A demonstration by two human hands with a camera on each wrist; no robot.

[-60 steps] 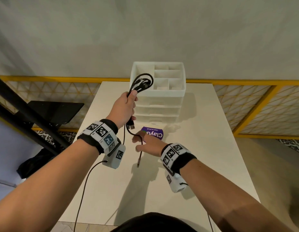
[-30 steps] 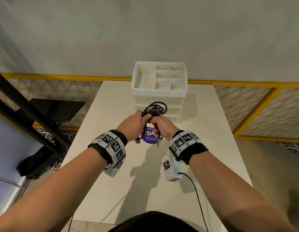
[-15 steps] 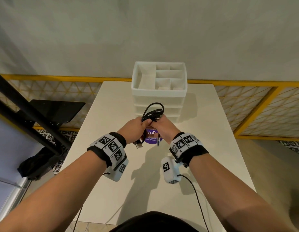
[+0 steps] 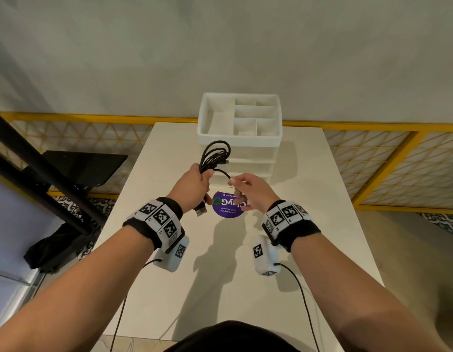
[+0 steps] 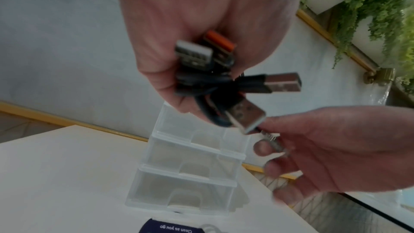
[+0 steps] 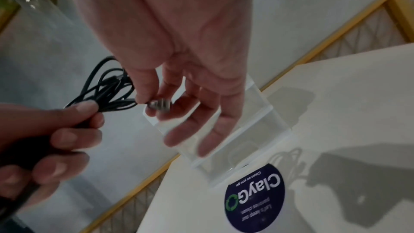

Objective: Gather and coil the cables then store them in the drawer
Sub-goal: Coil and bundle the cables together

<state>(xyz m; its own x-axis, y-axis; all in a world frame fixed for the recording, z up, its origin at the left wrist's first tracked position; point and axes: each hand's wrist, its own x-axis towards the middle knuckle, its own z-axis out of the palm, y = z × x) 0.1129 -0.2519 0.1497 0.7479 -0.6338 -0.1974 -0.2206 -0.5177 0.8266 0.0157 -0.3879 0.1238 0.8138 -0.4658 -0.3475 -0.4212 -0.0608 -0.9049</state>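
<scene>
Left hand: the left hand (image 4: 195, 185) is curled tight round a bunch of black cables (image 4: 215, 154); the loops stick up above the fist; plug ends (image 5: 244, 112) poke out below it
Right hand: the right hand (image 4: 248, 190) pinches one small metal plug (image 6: 160, 106) with thumb and first finger; the other fingers (image 6: 190, 130) hang loose and spread; this plug is on a cable that runs back to the bunch
Cables: up in the air, over the table (image 4: 309, 224), in front of the drawer box
Drawer box: the white drawer box (image 4: 250, 158) sits at the far end of the table; its drawers look shut; the top tray has small parts
Sticker: a round purple sticker (image 4: 226, 207) lies on the table, under the hands
</scene>
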